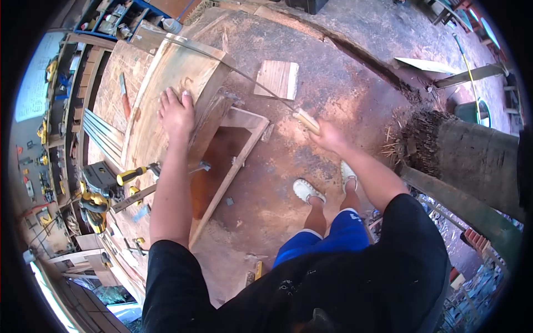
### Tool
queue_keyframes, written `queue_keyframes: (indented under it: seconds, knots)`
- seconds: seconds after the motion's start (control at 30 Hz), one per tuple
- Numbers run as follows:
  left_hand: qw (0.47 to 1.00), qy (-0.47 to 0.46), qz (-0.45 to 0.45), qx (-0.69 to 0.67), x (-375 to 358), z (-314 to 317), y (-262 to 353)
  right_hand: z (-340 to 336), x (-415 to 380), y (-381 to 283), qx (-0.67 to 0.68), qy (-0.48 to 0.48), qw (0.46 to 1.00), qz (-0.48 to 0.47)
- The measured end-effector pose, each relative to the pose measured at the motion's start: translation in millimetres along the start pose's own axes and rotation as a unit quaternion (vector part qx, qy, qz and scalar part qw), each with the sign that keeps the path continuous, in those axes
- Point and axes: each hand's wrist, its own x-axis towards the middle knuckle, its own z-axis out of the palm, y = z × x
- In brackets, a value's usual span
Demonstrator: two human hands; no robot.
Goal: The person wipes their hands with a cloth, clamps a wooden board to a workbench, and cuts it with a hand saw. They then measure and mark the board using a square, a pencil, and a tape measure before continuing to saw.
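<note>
My right hand [328, 136] grips the pale handle of a hand saw [261, 84], whose long thin blade I see nearly edge-on. That blade lies across the far end of a thick wooden block [191, 69] on the workbench. With fingers stretched out, my left hand [177, 114] presses flat on top of the block, nearer to me than the blade. Whether the teeth are sunk into the wood is hard to make out. To the left of the block lies a chisel-like tool with an orange handle [126, 106].
Yellow-and-black power tools [94, 211] and a yellow-handled tool [130, 176] crowd the bench by my left forearm. A square wood offcut [276, 79] lies on the dusty floor. Beneath the bench top is a wooden frame [230, 183]. A large log [472, 150] stands at right.
</note>
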Motion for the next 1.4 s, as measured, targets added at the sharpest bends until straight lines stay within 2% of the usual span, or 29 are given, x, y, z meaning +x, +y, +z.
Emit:
queue_keyframes:
  seconds: [0.03, 0.1, 0.17, 0.23, 0.33, 0.4, 0.43, 0.47, 0.53, 0.57, 0.63, 0.7, 0.77, 0.83, 0.87, 0.93, 1.0, 1.07, 1.1, 1.17, 1.2, 1.23, 1.27, 1.33, 1.37, 1.4]
  knots:
    - [1.000, -0.001, -0.005, 0.000, 4, -2, 3, -4, 3, -8, 0.006, 0.005, 1.000, -0.001]
    - [1.000, -0.010, 0.002, 0.008, 4, -4, 5, -16, 16, -21, -0.010, 0.014, 0.997, -0.081]
    - [1.000, 0.014, 0.010, 0.002, 4, 4, -1, -27, 30, -85, -0.009, 0.075, 0.986, -0.147]
    - [1.000, 0.007, 0.020, -0.007, 5, 4, -3, -35, 66, -137, -0.003, 0.069, 0.983, -0.171]
    - [1.000, 0.005, 0.026, -0.017, 5, 0, -7, -24, 73, -126, 0.003, 0.088, 0.980, -0.181]
    - [1.000, 0.011, 0.016, -0.015, 6, 1, -9, -15, 51, -76, 0.020, 0.056, 0.988, -0.139]
    - [1.000, 0.016, 0.019, -0.016, 7, 4, -8, -14, 27, -40, -0.011, 0.069, 0.986, -0.148]
    - [1.000, 0.012, 0.012, -0.015, 8, 5, -5, -22, 8, -21, 0.004, -0.053, 0.998, -0.027]
    - [1.000, -0.003, -0.004, 0.011, 6, 0, -1, -27, -23, 6, -0.006, -0.003, 0.998, -0.059]
    - [1.000, 0.004, -0.025, 0.014, 4, -4, -2, -33, -17, -4, -0.018, -0.011, 0.997, -0.075]
    - [1.000, 0.006, -0.012, 0.011, 4, -3, 2, -43, -9, -24, -0.047, -0.054, 0.997, -0.042]
    - [1.000, 0.020, -0.014, 0.013, 6, 3, -2, -25, 31, -62, -0.022, 0.049, 0.988, -0.143]
    - [0.999, 0.031, 0.001, -0.010, 3, 0, -2, -39, 64, -124, 0.005, -0.005, 0.992, -0.129]
    - [1.000, 0.027, -0.005, -0.009, 5, -2, -1, -39, 69, -128, 0.002, 0.010, 0.987, -0.162]
    - [1.000, 0.023, 0.001, -0.017, 3, -2, -1, -37, 68, -128, 0.007, 0.025, 0.982, -0.185]
    - [0.999, 0.023, 0.001, -0.026, 1, -6, -3, -2, 66, -45, -0.002, 0.066, 0.977, -0.202]
    - [1.000, 0.013, -0.017, -0.013, 3, -8, 4, 15, 33, 42, -0.026, 0.068, 0.988, -0.136]
    - [1.000, 0.013, -0.018, -0.005, -2, -9, 8, 6, 0, 61, -0.037, 0.025, 0.996, -0.079]
    - [1.000, 0.022, -0.013, 0.001, 0, -11, 9, -4, -2, 38, -0.039, 0.022, 0.996, -0.082]
    - [0.999, 0.036, -0.008, -0.004, 2, -5, 3, -22, 10, -28, 0.070, -0.042, 0.997, -0.001]
    - [0.999, 0.041, -0.006, -0.012, 4, -3, 1, -5, 54, -36, 0.016, 0.007, 0.992, -0.125]
    - [0.999, 0.043, -0.003, -0.020, 3, 1, 0, -19, 64, -82, -0.006, 0.047, 0.985, -0.169]
    - [0.999, 0.040, -0.004, -0.021, 3, 3, 1, -25, 83, -116, 0.000, 0.027, 0.989, -0.142]
    - [0.999, 0.044, 0.006, -0.027, 3, 1, -4, -32, 89, -136, 0.001, 0.037, 0.984, -0.171]
    - [0.999, 0.037, 0.006, -0.024, -1, 3, -5, -30, 86, -138, 0.006, 0.048, 0.980, -0.192]
    - [0.999, 0.038, 0.005, -0.025, -1, 2, -4, -1, 98, -92, 0.027, 0.108, 0.966, -0.234]
